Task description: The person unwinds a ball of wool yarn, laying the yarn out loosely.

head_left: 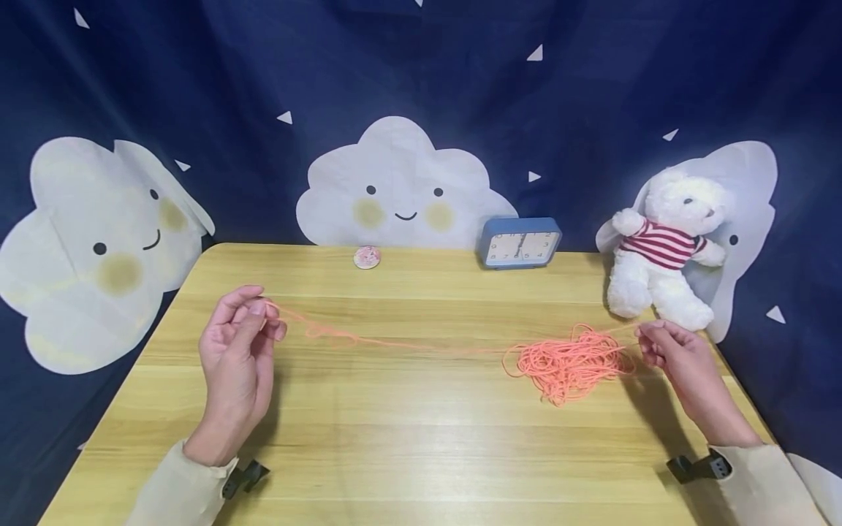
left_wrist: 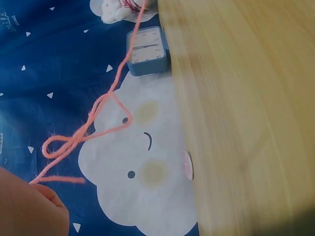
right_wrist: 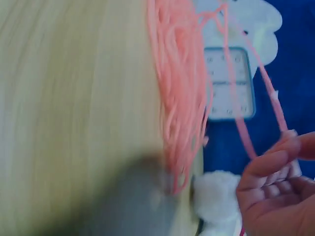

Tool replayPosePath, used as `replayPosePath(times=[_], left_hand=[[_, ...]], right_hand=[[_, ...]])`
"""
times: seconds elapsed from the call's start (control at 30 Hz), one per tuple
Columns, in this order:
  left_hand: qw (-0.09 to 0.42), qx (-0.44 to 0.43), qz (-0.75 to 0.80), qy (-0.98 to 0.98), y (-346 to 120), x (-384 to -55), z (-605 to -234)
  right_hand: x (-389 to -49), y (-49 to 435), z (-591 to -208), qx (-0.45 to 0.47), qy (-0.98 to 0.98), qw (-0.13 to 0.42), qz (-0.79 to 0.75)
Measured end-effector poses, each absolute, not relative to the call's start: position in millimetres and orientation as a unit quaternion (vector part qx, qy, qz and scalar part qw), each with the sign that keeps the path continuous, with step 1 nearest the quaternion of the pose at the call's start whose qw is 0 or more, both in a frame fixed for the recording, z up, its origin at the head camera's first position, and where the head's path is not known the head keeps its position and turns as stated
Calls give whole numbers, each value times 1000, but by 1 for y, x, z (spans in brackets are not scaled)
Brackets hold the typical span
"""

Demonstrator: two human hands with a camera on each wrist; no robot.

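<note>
A loose tangled heap of coral-orange yarn (head_left: 571,365) lies on the right part of the wooden table (head_left: 408,446). My left hand (head_left: 235,358), at the far left, pinches the yarn between thumb and fingers. From there a single strand runs across to the heap. In the left wrist view the yarn (left_wrist: 78,135) shows loops and a short loose end close to the hand. Just right of the heap, my right hand (head_left: 684,372) pinches yarn at its fingertips. Two strands rise to that hand (right_wrist: 280,191) in the right wrist view, and the image is blurred.
A blue-framed clock (head_left: 521,244) stands at the table's back edge. Left of it is a small round pink-patterned disc (head_left: 367,257). A white teddy bear (head_left: 664,248) in a striped top sits at the back right. Behind hangs a dark blue curtain (head_left: 395,58) with clouds.
</note>
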State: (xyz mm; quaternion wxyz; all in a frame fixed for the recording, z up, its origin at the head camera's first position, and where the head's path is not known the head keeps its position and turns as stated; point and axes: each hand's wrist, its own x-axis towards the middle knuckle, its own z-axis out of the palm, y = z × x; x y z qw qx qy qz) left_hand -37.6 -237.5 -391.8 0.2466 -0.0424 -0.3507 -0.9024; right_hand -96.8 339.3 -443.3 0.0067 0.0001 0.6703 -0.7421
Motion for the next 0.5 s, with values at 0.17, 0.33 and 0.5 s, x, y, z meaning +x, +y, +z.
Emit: replayPosePath(times=[0.17, 0.33, 0.5], left_hand=[[237, -56, -904, -352, -236, -38, -390], [230, -66, -902, -359, -233, -40, -388], [233, -64, -895, -374, -230, -41, -386]], right_hand=[[-104, 360, -452, 35, 816, 67, -574], [-107, 365, -455, 18, 900, 108, -422], [-103, 335, -447, -37, 932, 78, -351]])
